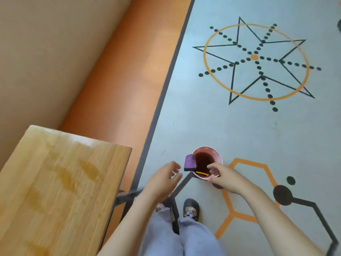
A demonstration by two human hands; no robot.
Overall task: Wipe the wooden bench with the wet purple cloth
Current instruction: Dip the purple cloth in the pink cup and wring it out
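The wooden bench [60, 191] fills the lower left; its top shows several darker wet streaks. A folded purple cloth [190, 162] hangs over the left rim of a pink bucket [217, 157] that stands on the floor to the right of the bench. My left hand [164, 180] hovers just left of the cloth, fingers apart and holding nothing. My right hand [220, 172] is over the bucket's near rim with its fingers curled; no object shows in it, and its grip on the rim is unclear.
The bucket stands on a pale blue floor mat [230, 122] printed with a star, circle and hexagon lines. An orange floor strip [118, 93] and a beige wall [42, 52] lie beyond the bench. My legs and a slippered foot [191, 208] are below the hands.
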